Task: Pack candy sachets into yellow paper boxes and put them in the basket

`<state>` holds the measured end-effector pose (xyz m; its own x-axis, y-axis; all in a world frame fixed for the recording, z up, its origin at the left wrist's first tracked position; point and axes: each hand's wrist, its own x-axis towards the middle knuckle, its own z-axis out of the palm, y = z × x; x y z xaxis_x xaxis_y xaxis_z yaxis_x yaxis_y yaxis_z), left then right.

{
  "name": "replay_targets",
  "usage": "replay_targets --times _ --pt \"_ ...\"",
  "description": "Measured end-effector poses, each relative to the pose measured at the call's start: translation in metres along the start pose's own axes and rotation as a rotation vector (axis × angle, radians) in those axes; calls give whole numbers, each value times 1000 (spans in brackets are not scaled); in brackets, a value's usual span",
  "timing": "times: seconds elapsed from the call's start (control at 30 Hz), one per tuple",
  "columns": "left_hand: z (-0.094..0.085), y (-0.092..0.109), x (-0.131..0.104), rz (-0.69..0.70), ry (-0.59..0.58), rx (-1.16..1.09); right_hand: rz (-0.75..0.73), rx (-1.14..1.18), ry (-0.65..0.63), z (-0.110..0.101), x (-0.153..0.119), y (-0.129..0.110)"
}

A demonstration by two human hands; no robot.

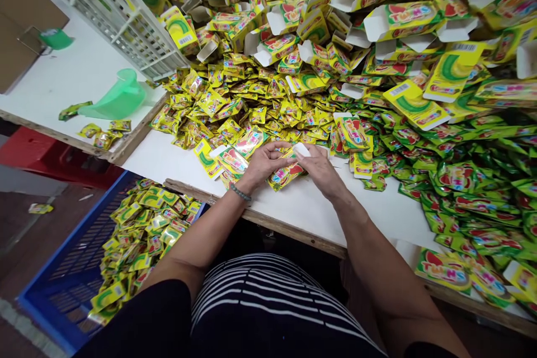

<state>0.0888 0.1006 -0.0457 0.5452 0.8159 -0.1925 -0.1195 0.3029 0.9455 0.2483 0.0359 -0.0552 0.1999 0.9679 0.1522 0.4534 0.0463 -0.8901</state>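
Note:
Both hands meet over a small yellow and green candy box (286,174) near the front edge of the table. My left hand (265,163) grips the box by its left side, fingers bent over it. At its upper right end, my right hand (319,170) pinches the box's white flap. Whether anything is inside the box is hidden by my fingers. Left of my hands lie flat boxes (231,161) with the same print. Just behind them is a heap of small yellow wrapped packets (251,114). Another box (352,133) rests right of my right hand.
Open-ended boxes (403,19) pile up at the back. Green packets (465,179) cover the right side. A white plastic crate (126,17) leans at the left, near a green scoop (119,98). Below the table edge stands a blue crate (62,285) holding filled boxes.

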Motion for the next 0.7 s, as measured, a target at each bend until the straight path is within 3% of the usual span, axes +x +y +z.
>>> replay_targets --times 0.13,0.27,0.37,0.5,0.7 --pt "2 0 3 164 116 -29 20 186 152 1 3 2" --pt "0 0 3 228 65 -43 95 442 35 10 3 0" --pt "-2 1 1 189 -11 -27 89 423 -42 12 2 -1" --pt "-1 2 0 121 -51 -14 134 456 -25 7 2 1" --pt "0 3 -1 58 26 -17 83 427 -30 3 2 -5"
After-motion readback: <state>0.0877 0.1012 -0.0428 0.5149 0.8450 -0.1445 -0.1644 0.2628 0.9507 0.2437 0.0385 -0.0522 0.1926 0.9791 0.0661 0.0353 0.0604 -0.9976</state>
